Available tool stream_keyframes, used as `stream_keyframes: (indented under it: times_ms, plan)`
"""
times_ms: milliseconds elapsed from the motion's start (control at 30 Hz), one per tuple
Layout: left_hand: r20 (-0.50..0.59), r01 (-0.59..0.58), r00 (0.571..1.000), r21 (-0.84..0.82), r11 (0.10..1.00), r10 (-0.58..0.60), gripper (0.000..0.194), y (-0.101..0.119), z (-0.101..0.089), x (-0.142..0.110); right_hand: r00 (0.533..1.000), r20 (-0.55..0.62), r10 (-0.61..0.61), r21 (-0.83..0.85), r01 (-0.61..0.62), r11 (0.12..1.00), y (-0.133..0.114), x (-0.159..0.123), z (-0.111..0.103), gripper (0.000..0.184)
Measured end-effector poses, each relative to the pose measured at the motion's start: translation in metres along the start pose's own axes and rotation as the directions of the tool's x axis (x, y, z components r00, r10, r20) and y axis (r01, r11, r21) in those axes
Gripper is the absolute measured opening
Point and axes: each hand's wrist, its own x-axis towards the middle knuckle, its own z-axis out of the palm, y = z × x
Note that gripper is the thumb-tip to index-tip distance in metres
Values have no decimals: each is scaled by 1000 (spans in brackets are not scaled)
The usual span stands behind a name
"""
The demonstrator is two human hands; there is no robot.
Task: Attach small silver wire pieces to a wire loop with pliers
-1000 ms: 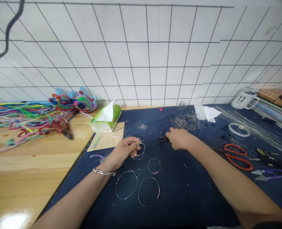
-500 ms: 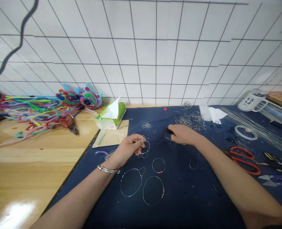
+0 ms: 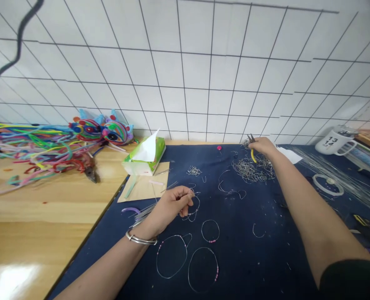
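Note:
My left hand (image 3: 176, 203) is closed in a pinch on a thin wire loop (image 3: 199, 205), whose far side hangs out past the fingertips. My right hand (image 3: 264, 146) reaches to the back of the dark blue cloth (image 3: 235, 250), closed around small pliers with a yellow handle (image 3: 253, 156). Their dark jaws point up and left. Beside and below that hand spreads a heap of bent wire pieces (image 3: 249, 170). Three wire rings with pink beads lie in front of my left hand: a small ring (image 3: 218, 230), a large ring (image 3: 217, 271) and another large ring (image 3: 158, 263).
A tissue pack (image 3: 144, 156) stands on brown card (image 3: 141, 196) at left. Behind it are colourful fish-like figures (image 3: 116, 132) and pipe cleaners (image 3: 41, 146). On the right are a white mug (image 3: 331, 143), a clear ring-shaped coil (image 3: 328, 185) and long straight wires (image 3: 353, 179).
My right hand has moved away and to the right, from mid-cloth to beyond the wire heap, carrying the pliers. Curled wire shows where it was. My left hand keeps its pinch. The view has shifted slightly.

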Motion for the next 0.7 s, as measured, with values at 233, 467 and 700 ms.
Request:
stream_keyframes:
  times_ms: [233, 467, 700]
  plan:
    - [-5, 40, 999, -51, 998, -41, 15, 5, -2, 1, 995, 54, 82, 78, -86, 993, 6, 23, 8, 21]
    - [-9, 80, 997, -27, 996, -80, 13, 6, 6, 1, 992, 115, -59, 485, -4, 874, 20, 16, -16, 25]
    - [24, 55, 998, 0, 999, -55, 16, -2, 5, 2, 920, 311, -237, 562, 23, 827, -8, -17, -22, 27]
